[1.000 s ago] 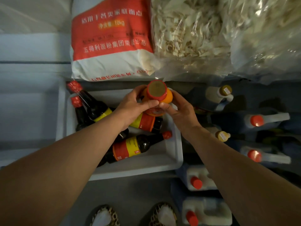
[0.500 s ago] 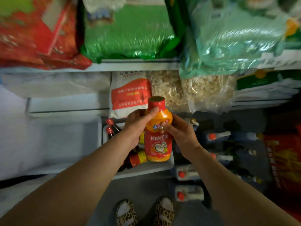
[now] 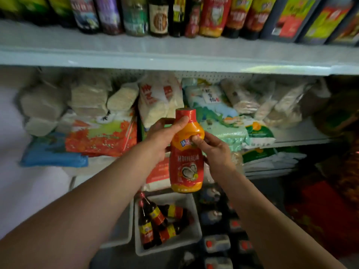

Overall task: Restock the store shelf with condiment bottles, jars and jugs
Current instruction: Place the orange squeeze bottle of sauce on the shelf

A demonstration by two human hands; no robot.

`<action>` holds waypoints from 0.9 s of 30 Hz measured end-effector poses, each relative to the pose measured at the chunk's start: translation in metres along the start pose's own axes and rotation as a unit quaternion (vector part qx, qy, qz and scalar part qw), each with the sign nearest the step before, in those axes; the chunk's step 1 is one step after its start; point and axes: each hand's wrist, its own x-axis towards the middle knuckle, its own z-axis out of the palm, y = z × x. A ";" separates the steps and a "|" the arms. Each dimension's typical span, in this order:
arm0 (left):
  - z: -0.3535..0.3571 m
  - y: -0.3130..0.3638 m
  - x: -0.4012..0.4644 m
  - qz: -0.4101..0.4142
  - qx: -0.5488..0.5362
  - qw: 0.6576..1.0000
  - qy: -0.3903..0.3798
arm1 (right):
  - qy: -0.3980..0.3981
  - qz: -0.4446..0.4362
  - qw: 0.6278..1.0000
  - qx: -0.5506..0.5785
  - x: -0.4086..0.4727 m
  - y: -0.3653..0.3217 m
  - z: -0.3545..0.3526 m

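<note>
Head view: left hand (image 3: 162, 137), right hand (image 3: 214, 150) hold sauce bottle (image 3: 186, 152) upright.

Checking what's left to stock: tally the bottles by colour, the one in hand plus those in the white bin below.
Orange-red bottle, held by left hand and right hand: 1
Dark bottles with red and yellow labels, in the white bin: 4
Total: 5
</note>
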 end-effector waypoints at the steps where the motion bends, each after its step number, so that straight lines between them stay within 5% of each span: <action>1: 0.002 0.019 -0.007 0.016 -0.001 1.000 0.001 | -0.002 -0.014 1.000 -0.001 0.000 -0.019 0.004; 12: 0.036 0.185 -0.026 0.186 0.066 0.978 -0.072 | -0.006 -0.150 0.988 0.044 0.026 -0.192 0.012; 19: 0.075 0.258 0.003 0.309 0.144 0.939 -0.048 | -0.033 -0.198 0.979 0.035 0.088 -0.261 -0.010; 27: 0.119 0.294 0.082 0.341 0.192 0.920 0.015 | -0.084 -0.221 0.972 0.012 0.197 -0.289 -0.047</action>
